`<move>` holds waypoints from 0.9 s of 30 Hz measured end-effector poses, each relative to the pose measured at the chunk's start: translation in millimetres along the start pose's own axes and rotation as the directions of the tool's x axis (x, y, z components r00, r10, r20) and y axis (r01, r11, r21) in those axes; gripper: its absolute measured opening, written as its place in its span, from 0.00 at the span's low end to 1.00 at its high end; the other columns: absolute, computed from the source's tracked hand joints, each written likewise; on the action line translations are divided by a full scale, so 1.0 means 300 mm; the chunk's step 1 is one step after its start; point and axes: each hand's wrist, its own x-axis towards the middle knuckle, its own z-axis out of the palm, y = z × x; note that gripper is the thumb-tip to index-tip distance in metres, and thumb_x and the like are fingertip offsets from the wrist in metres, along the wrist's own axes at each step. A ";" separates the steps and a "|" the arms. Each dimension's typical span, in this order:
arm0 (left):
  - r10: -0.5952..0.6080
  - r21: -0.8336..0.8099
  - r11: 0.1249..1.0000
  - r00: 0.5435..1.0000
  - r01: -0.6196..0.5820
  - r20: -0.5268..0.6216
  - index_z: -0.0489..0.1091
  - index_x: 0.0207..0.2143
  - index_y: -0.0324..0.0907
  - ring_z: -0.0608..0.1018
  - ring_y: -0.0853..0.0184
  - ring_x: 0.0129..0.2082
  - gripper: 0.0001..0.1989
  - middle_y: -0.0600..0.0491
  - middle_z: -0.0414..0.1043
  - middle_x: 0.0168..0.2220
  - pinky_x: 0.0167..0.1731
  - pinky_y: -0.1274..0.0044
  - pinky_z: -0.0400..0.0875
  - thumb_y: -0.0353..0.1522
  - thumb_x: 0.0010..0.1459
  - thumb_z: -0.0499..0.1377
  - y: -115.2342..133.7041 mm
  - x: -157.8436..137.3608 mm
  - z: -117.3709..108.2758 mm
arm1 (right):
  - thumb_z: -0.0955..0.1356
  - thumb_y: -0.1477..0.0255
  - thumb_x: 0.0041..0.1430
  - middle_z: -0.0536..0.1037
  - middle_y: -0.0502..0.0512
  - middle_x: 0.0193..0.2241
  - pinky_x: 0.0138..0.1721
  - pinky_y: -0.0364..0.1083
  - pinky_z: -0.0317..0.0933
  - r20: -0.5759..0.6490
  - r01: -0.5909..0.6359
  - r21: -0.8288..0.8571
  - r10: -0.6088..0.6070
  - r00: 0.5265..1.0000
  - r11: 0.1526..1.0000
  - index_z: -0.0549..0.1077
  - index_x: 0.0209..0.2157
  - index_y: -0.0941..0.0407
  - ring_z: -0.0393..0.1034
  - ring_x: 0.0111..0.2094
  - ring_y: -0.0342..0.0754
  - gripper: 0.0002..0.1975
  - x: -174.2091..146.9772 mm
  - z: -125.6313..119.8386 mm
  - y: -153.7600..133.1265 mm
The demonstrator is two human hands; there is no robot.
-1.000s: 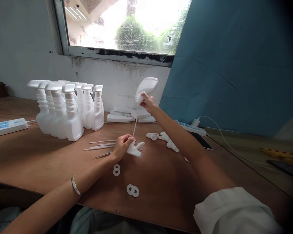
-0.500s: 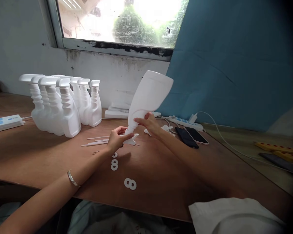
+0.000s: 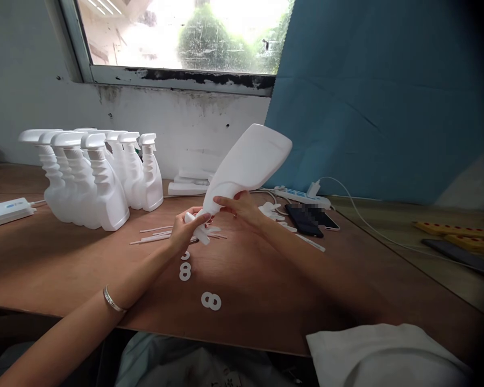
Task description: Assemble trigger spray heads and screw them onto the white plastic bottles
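A white spray bottle (image 3: 250,158) is held tilted above the table, its base up to the right and its neck down to the left. My right hand (image 3: 242,207) is closed around the narrow part near the neck. At the lower end, my left hand (image 3: 187,228) grips the white trigger spray head (image 3: 201,232), which sits at the bottle's neck; the fingers partly hide the joint. Below my left hand lie thin white tubes (image 3: 155,236) and several flat white rings (image 3: 211,301), some overlapping.
Several white spray bottles (image 3: 108,188) with heads on stand at the left. A power strip (image 3: 8,211) lies beside them, another power strip (image 3: 302,198) at the back right. Two phones (image 3: 304,219) and loose white trigger heads (image 3: 269,210) lie right of my hands. Lying white bottles (image 3: 187,187) are by the wall.
The bottle has tipped further toward horizontal, its base swinging right and down. The spray head in my left hand has turned with it. The view has shifted slightly.
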 end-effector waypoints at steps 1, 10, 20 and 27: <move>-0.024 -0.018 1.000 1.000 0.025 0.015 0.69 0.35 0.36 0.74 0.67 0.31 0.20 0.50 0.72 0.31 0.32 0.77 0.67 0.40 0.43 0.64 -0.001 -0.002 -0.001 | 0.75 0.67 0.35 0.76 0.53 0.31 0.36 0.50 0.69 -0.001 0.007 0.009 -0.007 1.000 1.000 0.72 0.32 0.58 0.71 0.35 0.50 0.19 -0.007 0.007 0.001; -0.176 -0.034 0.983 0.976 0.182 0.131 0.68 0.27 0.34 0.70 0.70 0.23 0.15 0.48 0.70 0.26 0.23 0.77 0.67 0.37 0.42 0.62 0.034 0.021 -0.028 | 0.76 0.68 0.35 0.71 0.55 0.46 0.47 0.53 0.65 -0.123 0.214 -0.304 -0.261 0.958 0.928 0.60 0.51 0.50 0.65 0.49 0.54 0.39 -0.105 -0.176 -0.024; -0.301 0.109 0.953 0.918 0.282 0.257 0.68 0.21 0.34 0.67 0.71 0.18 0.11 0.50 0.66 0.19 0.19 0.78 0.66 0.35 0.41 0.63 0.026 0.085 -0.135 | 0.68 0.68 0.50 0.59 0.50 0.58 0.55 0.60 0.53 0.047 0.357 -0.799 -0.541 0.840 0.485 0.60 0.52 0.44 0.53 0.59 0.57 0.27 -0.244 -0.374 0.034; -0.315 0.128 0.948 0.925 0.293 0.213 0.70 0.37 0.37 0.70 0.69 0.20 0.19 0.50 0.69 0.25 0.19 0.76 0.69 0.39 0.42 0.63 0.043 0.087 -0.146 | 0.67 0.70 0.50 0.62 0.53 0.57 0.51 0.54 0.58 -0.006 0.298 -0.819 -0.526 0.851 0.490 0.58 0.53 0.46 0.59 0.55 0.54 0.28 -0.279 -0.335 0.047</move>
